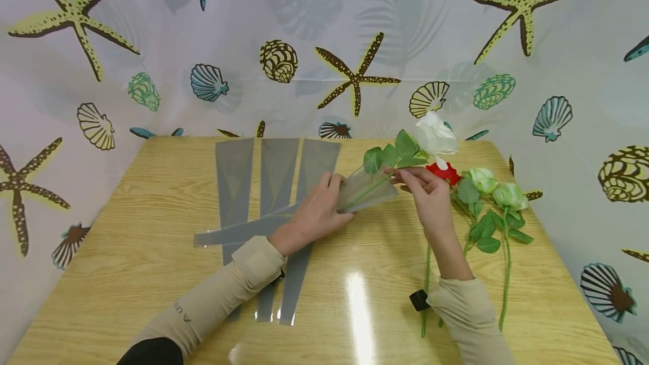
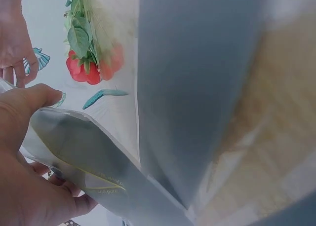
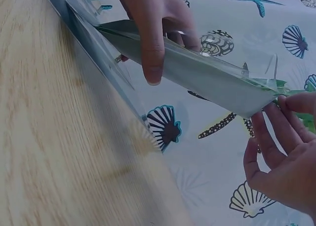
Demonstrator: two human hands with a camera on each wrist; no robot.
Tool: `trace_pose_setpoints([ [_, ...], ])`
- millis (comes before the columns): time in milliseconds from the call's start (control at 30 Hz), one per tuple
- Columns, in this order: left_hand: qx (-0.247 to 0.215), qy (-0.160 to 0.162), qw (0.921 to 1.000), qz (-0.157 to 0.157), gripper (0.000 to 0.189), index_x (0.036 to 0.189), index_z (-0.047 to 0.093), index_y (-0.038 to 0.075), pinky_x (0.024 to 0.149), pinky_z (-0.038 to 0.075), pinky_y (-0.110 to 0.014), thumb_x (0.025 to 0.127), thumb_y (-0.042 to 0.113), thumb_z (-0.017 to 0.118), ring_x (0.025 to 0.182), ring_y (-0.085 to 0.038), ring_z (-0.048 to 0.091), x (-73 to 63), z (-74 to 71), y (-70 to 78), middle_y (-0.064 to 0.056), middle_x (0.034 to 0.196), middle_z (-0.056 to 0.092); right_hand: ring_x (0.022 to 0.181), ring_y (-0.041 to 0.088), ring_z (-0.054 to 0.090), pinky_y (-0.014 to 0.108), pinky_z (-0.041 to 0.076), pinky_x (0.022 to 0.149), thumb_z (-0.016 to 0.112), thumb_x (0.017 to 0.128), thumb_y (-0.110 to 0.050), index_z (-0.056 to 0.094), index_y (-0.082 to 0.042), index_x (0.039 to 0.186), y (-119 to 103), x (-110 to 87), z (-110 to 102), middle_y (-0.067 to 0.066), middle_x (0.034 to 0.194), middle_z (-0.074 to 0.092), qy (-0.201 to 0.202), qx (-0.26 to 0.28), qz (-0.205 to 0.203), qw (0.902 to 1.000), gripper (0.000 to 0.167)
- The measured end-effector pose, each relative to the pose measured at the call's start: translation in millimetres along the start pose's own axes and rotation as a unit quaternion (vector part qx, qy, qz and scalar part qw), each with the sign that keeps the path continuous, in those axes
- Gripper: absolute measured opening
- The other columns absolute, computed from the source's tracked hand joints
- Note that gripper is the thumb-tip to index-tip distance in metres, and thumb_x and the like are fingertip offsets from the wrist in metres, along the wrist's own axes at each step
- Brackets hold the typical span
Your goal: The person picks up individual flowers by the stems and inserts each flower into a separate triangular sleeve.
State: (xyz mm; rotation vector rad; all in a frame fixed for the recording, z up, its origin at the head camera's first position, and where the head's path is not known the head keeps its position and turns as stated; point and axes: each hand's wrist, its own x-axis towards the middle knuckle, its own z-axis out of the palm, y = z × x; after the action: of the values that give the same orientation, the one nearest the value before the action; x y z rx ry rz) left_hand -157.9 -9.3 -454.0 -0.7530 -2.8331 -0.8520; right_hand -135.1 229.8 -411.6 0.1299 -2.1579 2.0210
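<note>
My left hand grips a translucent grey flower sleeve around its wider part, thumb on one side and fingers on the other. The sleeve's narrow tail trails left. In the left wrist view a yellow line and small print show on the sleeve. Between thumb and fingertips, my right hand pinches the green stem of a white rose at the sleeve's mouth. The stem runs down inside the sleeve, while bloom and leaves stay outside. The right wrist view shows the fingers right at the sleeve's edge.
Three more grey sleeves lie side by side on the wooden table, partly under my left forearm. On the right lie a red rose and pale green roses with long stems. A patterned cloth hangs behind the table.
</note>
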Motion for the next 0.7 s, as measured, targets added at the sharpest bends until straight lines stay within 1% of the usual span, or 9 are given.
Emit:
trace_pose_setpoints([
  [133, 0.003, 0.005, 1.0000, 0.004, 0.068, 0.140, 0.050, 0.004, 0.084, 0.056, -0.037, 0.089, 0.033, 0.085, 0.096, -0.021, 0.058, -0.7, -0.4, 0.2, -0.014, 0.122, 0.052, 0.093, 0.006, 0.076, 0.027, 0.057, 0.094, 0.067, 0.106, -0.024, 0.070, -0.007, 0.117, 1, 0.0, -1, -0.015, 0.098, 0.082, 0.006, 0.042, 0.031, 0.9986, 0.021],
  [233, 0.006, 0.007, 0.9999, 0.005, 0.068, 0.140, 0.050, 0.004, 0.083, 0.056, -0.036, 0.090, 0.034, 0.084, 0.096, -0.021, 0.058, -1.3, -0.7, 0.6, -0.013, 0.123, 0.052, 0.092, 0.005, 0.076, 0.023, 0.056, 0.093, 0.069, 0.104, -0.020, 0.073, -0.014, 0.112, 1, 0.3, -3, -0.015, 0.095, 0.081, 0.011, 0.056, 0.051, 0.9971, 0.010],
  [267, 0.007, 0.008, 0.9999, 0.006, 0.068, 0.140, 0.050, 0.004, 0.083, 0.056, -0.036, 0.090, 0.035, 0.084, 0.096, -0.021, 0.058, -1.3, -0.9, 0.8, -0.013, 0.123, 0.052, 0.091, 0.004, 0.075, 0.021, 0.056, 0.092, 0.070, 0.103, -0.018, 0.075, -0.015, 0.107, 0, 0.6, -4, -0.016, 0.094, 0.081, 0.015, 0.058, 0.058, 0.9965, 0.007],
  [300, 0.008, 0.008, 0.9999, 0.007, 0.067, 0.140, 0.050, 0.004, 0.082, 0.056, -0.036, 0.091, 0.035, 0.083, 0.096, -0.020, 0.058, -1.4, -1.0, 0.9, -0.013, 0.123, 0.051, 0.092, 0.003, 0.074, 0.020, 0.056, 0.091, 0.071, 0.102, -0.016, 0.077, -0.016, 0.103, 0, 0.8, -4, -0.016, 0.093, 0.080, 0.016, 0.061, 0.063, 0.9960, 0.006],
  [433, 0.004, 0.010, 0.9999, 0.009, 0.066, 0.140, 0.050, 0.004, 0.082, 0.055, -0.036, 0.091, 0.034, 0.083, 0.095, -0.020, 0.057, -1.7, -1.8, 1.4, -0.013, 0.121, 0.051, 0.097, 0.001, 0.069, 0.020, 0.054, 0.093, 0.073, 0.100, -0.013, 0.080, -0.027, 0.093, 0, 1.9, -9, -0.020, 0.093, 0.077, 0.003, 0.047, 0.088, 0.9950, 0.017],
  [500, 0.002, 0.008, 0.9999, 0.010, 0.065, 0.139, 0.050, 0.004, 0.083, 0.055, -0.036, 0.091, 0.033, 0.083, 0.095, -0.020, 0.056, -2.0, -2.1, 1.7, -0.013, 0.121, 0.051, 0.100, 0.001, 0.069, 0.021, 0.053, 0.095, 0.074, 0.099, -0.012, 0.077, -0.030, 0.095, 0, 2.2, -12, -0.022, 0.097, 0.075, -0.011, 0.039, 0.102, 0.9940, 0.019],
  [600, 0.003, 0.006, 0.9999, 0.009, 0.065, 0.139, 0.050, 0.004, 0.084, 0.055, -0.036, 0.091, 0.032, 0.083, 0.094, -0.020, 0.056, -2.5, -1.9, 1.7, -0.012, 0.120, 0.051, 0.102, 0.000, 0.069, 0.022, 0.053, 0.098, 0.073, 0.100, -0.012, 0.064, -0.036, 0.113, 1, 1.8, -18, -0.026, 0.123, 0.061, -0.047, 0.016, 0.120, 0.9915, 0.030],
  [667, 0.005, 0.007, 0.9999, 0.013, 0.065, 0.138, 0.050, 0.004, 0.084, 0.055, -0.035, 0.091, 0.032, 0.084, 0.094, -0.019, 0.056, -2.6, -2.0, 2.7, -0.012, 0.119, 0.051, 0.103, -0.001, 0.068, 0.023, 0.054, 0.098, 0.071, 0.101, -0.010, 0.052, -0.036, 0.119, 1, 1.2, -21, -0.019, 0.139, 0.046, -0.071, 0.004, 0.129, 0.9891, 0.037],
  [700, 0.006, 0.007, 0.9999, 0.014, 0.065, 0.138, 0.050, 0.004, 0.084, 0.055, -0.035, 0.091, 0.032, 0.084, 0.093, -0.019, 0.056, -2.5, -1.7, 2.9, -0.012, 0.119, 0.050, 0.105, -0.001, 0.067, 0.023, 0.053, 0.098, 0.070, 0.101, -0.010, 0.050, -0.036, 0.122, 2, 0.9, -23, -0.016, 0.143, 0.042, -0.082, -0.004, 0.134, 0.9875, 0.039],
])
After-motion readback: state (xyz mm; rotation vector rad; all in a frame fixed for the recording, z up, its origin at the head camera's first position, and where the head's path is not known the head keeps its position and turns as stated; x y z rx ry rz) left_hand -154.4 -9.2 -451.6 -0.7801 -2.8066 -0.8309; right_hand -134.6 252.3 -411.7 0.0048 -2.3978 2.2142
